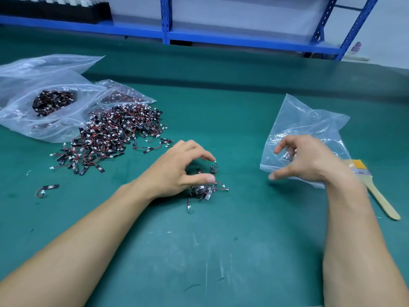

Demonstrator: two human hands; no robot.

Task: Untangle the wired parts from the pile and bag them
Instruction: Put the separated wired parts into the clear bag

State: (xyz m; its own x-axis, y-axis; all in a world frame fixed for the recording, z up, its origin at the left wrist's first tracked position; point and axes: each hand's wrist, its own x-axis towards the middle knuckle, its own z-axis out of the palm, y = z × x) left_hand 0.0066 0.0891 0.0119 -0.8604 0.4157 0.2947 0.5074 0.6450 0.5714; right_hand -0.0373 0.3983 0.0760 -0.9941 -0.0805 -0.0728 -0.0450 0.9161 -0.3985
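Observation:
A large tangled pile of wired parts [115, 131], black strips with red-black leads and white plugs, lies left of centre on the green mat. A small separated bunch of parts [202, 190] sits in the middle. My left hand [179, 169] arches over this bunch, thumb and forefinger apart, the forefinger tip touching the white plug of one upright part [213, 168]. A clear empty-looking bag [307, 122] lies crumpled to the right. My right hand [309, 160] hovers in front of it, blurred, fingers loosely curved and holding nothing.
Clear bags, one with wired parts inside [53, 103], lie at the far left beside the pile. One stray part [47, 189] lies alone at the left. A wooden-handled brush [376, 191] rests right of the bag. Blue shelving [166, 18] stands behind the table.

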